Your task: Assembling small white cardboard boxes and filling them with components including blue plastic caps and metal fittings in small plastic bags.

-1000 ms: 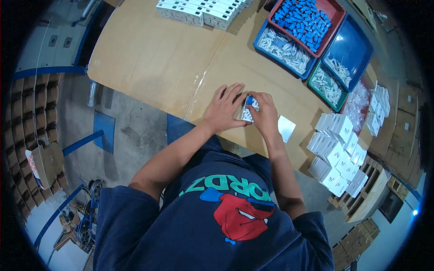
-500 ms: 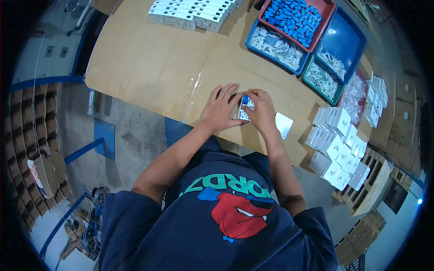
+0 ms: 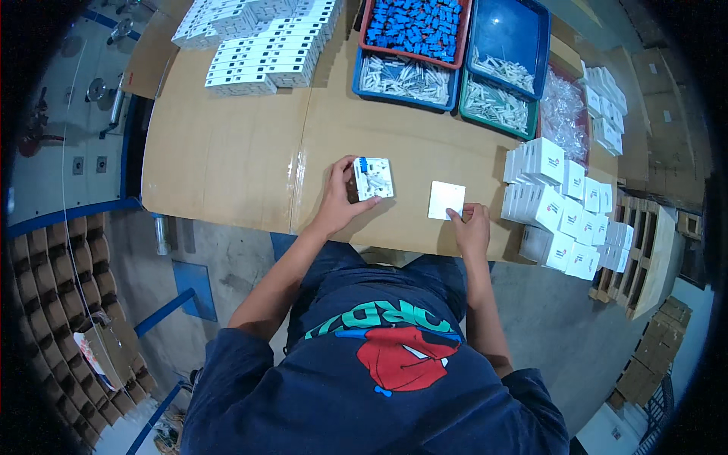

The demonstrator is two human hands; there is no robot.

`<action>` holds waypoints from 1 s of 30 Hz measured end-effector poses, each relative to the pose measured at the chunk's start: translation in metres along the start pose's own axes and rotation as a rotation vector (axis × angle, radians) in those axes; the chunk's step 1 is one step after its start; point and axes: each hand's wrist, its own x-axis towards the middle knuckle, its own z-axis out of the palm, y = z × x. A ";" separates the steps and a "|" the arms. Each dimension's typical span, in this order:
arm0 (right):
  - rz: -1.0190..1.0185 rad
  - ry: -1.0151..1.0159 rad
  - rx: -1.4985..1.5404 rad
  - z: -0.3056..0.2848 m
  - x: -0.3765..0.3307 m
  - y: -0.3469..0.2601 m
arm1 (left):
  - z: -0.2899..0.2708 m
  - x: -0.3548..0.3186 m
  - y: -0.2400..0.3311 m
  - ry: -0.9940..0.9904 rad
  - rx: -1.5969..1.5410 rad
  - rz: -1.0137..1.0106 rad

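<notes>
A white square open-faced casing [image 3: 383, 176] with a small blue piece [image 3: 364, 166] in one corner and white parts inside is tilted up over the table. My left hand [image 3: 338, 199] grips it from its left side, thumb along the near edge, fingers partly hidden behind. To the right, my right hand [image 3: 474, 226] pinches the near right corner of a flat white square plate [image 3: 442, 196] between thumb and fingers. The plate is apart from the casing. Whether the plate still rests on the cardboard-topped table [image 3: 227, 167] I cannot tell.
Beyond stand a red tray [image 3: 365, 38] of blue pieces, and blue [image 3: 453, 100] and green [image 3: 531, 129] trays of white pieces. Stacked white boxes [image 3: 561, 212] sit at the right, beside clear plastic bags [image 3: 561, 114]. Rows of white casings [image 3: 258, 64] stand far left.
My hands have moved apart. My right hand has left the casing and taken hold of the plate's corner. My left hand has turned the casing's open face toward me. The view has shifted.
</notes>
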 end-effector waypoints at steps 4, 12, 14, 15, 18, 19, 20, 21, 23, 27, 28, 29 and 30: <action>0.095 -0.082 0.319 0.014 0.009 0.012 | 0.008 0.007 0.013 0.075 -0.966 -0.243; 0.026 -0.135 1.303 -0.017 0.027 -0.015 | -0.016 0.003 0.048 0.101 -1.425 -0.652; 0.199 -0.253 1.725 -0.036 0.027 -0.037 | -0.019 0.001 0.053 0.067 -1.349 -0.674; 0.186 -0.351 1.710 -0.041 0.030 -0.041 | -0.019 0.001 0.056 0.059 -1.352 -0.676; 0.099 -0.552 1.788 -0.054 0.036 -0.058 | -0.019 0.004 0.068 0.017 -1.404 -0.643; 0.099 -0.555 1.786 -0.057 0.036 -0.062 | -0.019 0.005 0.072 -0.019 -1.450 -0.604; 0.055 -0.628 1.889 -0.059 0.036 -0.066 | -0.019 0.007 0.075 -0.017 -1.452 -0.605; 0.009 -0.704 1.989 -0.062 0.035 -0.071 | -0.019 0.009 0.078 -0.056 -1.492 -0.584; 0.030 -0.750 2.061 -0.071 0.031 -0.082 | -0.019 0.012 0.085 -0.093 -1.535 -0.562; 0.008 -0.849 2.101 -0.078 0.030 -0.083 | -0.023 0.014 0.093 -0.157 -1.855 -0.489; 0.007 -0.848 2.098 -0.079 0.030 -0.082 | -0.023 0.014 0.092 -0.213 -1.947 -0.445; 0.051 -0.852 2.186 -0.080 0.029 -0.081 | -0.023 0.014 0.092 -0.213 -1.949 -0.444; 0.098 -0.857 2.274 -0.080 0.029 -0.080 | -0.023 0.014 0.091 -0.233 -1.928 -0.465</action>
